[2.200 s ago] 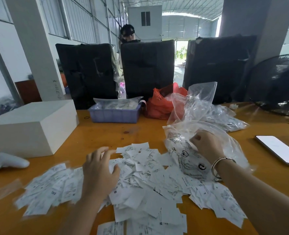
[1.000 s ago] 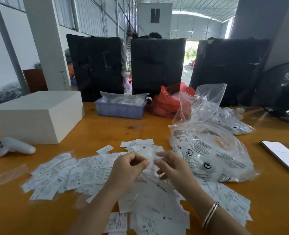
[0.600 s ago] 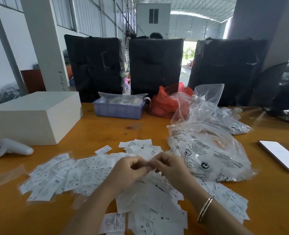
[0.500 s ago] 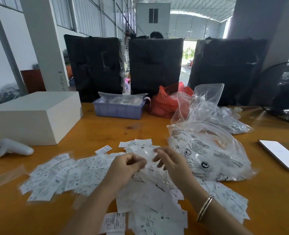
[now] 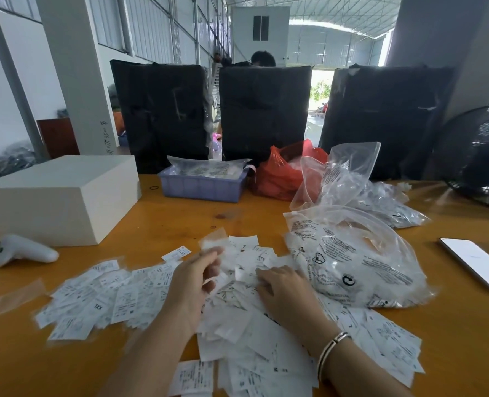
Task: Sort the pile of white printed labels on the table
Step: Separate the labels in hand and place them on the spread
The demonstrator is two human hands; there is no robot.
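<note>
Foam block (image 5: 57,196) stands at the far left of the table (image 5: 157,222), white and square-edged, with a white controller (image 5: 19,250) lying just in front of it. A scrap of clear film (image 5: 15,296) lies near the table's left edge. From there the labels (image 5: 100,296) spread rightward in a loose drift across the wood, small white slips with black print, thickest under my wrists and running on to the right of them.

My left hand (image 5: 193,282) hovers over the middle of the pile with its fingers curled; a pale slip seems to sit between thumb and fingers (blurred, so I cannot say for sure that I am holding one). Beyond it, at the back, a blue tray (image 5: 203,187) holds flat clear packets, and a red bag (image 5: 283,176) slumps just beside it.

My right hand (image 5: 286,290) lies on the labels, palm down, fingers relaxed and gripping nothing, a bracelet (image 5: 332,348) on the wrist. Just right of it a clear printed bag (image 5: 352,262) bulges on the table, its edge over some labels, with more clear bags (image 5: 349,179) behind. A phone (image 5: 478,262), screen lit, lies near the right edge, and a black fan (image 5: 478,156) stands at the far right corner.
</note>
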